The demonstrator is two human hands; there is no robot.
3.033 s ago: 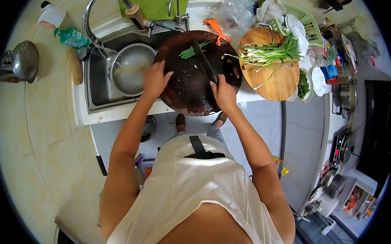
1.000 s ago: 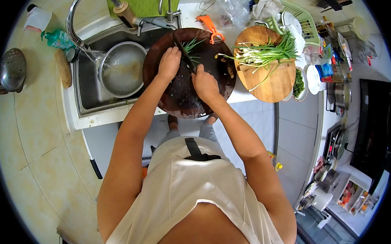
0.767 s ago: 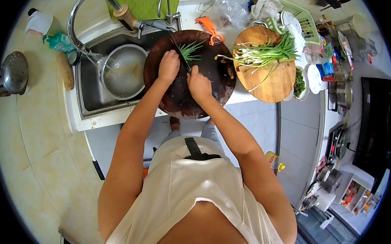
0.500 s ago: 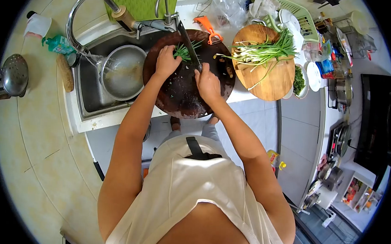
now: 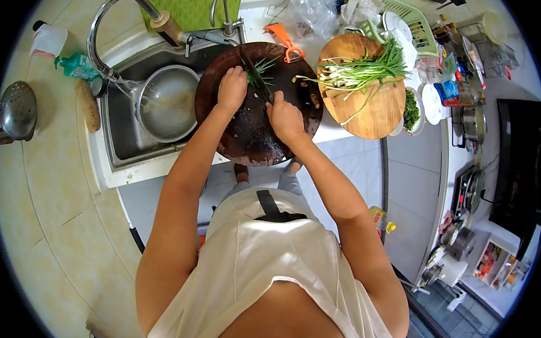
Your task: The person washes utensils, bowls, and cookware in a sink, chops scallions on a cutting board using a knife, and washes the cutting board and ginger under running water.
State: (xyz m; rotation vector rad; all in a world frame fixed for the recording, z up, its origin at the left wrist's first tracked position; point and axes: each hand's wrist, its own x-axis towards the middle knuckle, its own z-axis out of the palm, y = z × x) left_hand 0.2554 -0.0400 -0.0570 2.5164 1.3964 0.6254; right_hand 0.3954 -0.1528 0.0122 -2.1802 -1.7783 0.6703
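Observation:
My right hand (image 5: 285, 117) is wrapped round the handle of a kitchen knife (image 5: 256, 72). Its dark blade slants away to the upper left across green onion leaves (image 5: 262, 66) on a round, dark chopping board (image 5: 248, 138). Left of the blade, my left hand (image 5: 232, 90) presses on the board with its fingers bent close together over the leaves, mostly hiding what they hold. Small cut bits are scattered on the board. On a lighter round wooden board (image 5: 376, 116) to the right lies a bunch of green onions (image 5: 366, 71).
Water runs from a tap (image 5: 96, 49) into a metal bowl (image 5: 168, 103) in the sink (image 5: 119, 140) at left. An orange peeler (image 5: 284, 39) lies behind the dark board. Far right are a bowl of chopped greens (image 5: 412, 111) and a green basket (image 5: 415, 22).
My left hand's fingers have drawn closer together. The knife blade has shifted slightly left over the green onion leaves, which now show more on its right side.

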